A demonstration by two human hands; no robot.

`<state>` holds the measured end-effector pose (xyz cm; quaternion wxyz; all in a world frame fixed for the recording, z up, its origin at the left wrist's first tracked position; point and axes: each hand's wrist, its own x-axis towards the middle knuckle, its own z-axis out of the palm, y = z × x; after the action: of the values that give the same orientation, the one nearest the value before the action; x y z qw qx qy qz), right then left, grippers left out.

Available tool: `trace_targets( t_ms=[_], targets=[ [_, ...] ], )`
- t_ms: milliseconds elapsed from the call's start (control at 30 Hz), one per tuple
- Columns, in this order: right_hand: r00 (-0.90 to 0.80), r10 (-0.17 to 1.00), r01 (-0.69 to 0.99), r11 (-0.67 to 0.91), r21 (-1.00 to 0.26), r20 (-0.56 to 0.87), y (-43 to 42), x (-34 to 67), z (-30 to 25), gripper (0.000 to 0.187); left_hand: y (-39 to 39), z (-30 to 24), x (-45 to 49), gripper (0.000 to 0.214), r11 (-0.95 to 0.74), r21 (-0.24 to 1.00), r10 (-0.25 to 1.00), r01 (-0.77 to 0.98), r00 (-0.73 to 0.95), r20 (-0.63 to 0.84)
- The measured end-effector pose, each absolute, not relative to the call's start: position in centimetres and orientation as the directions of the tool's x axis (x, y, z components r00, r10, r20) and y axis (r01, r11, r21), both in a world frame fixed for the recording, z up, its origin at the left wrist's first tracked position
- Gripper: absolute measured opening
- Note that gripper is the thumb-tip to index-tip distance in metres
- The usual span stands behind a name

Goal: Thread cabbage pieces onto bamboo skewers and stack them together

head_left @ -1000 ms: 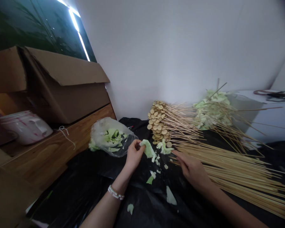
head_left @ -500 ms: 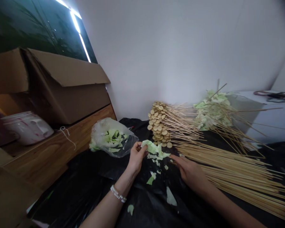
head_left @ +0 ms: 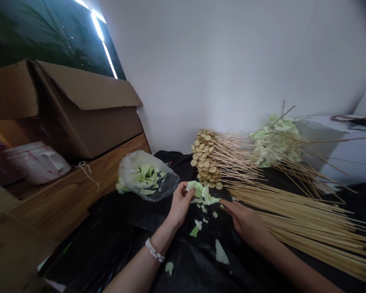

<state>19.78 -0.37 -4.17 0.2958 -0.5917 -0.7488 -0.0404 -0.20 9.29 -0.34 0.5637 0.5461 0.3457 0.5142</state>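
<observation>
Left hand [head_left: 180, 203] pinching a cabbage leaf [head_left: 202, 194] over the black plastic [head_left: 116, 221], right hand [head_left: 247, 223] spread open just beside it. Skewers of round slices [head_left: 205, 158] and cabbage skewers [head_left: 276, 144] are piled behind; plenty of bare skewers [head_left: 311, 224] and a bag [head_left: 148, 179] of cabbage remain.

Left forearm [head_left: 134, 274] angles up from near, left hand [head_left: 180, 202] upright, fingers curled in pinch; beaded bracelet [head_left: 154, 250] on left wrist [head_left: 158, 242]. Right forearm [head_left: 295, 268] reaches far-left, right hand [head_left: 245, 223] low, fingers extended, open.

The torn pale green cabbage leaf [head_left: 202, 193] is crumpled and ragged-edged.
</observation>
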Motion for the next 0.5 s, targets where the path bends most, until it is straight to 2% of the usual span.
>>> trace_targets(
  t_ms=[267,500],
  targets=[
    [-0.135,0.881,0.908,0.293,-0.299,0.454,-0.33,19.68,-4.35,0.049,8.75,-0.73,0.48,0.027,-0.154,0.979,0.943,-0.137,0.275,0.187],
    [-0.129,0.862,0.889,0.319,-0.328,0.49,-0.36,19.53,-3.98,0.046,8.6,-0.36,0.33,0.03,0.019,0.94,0.973,-0.341,0.221,0.06]
  ],
)
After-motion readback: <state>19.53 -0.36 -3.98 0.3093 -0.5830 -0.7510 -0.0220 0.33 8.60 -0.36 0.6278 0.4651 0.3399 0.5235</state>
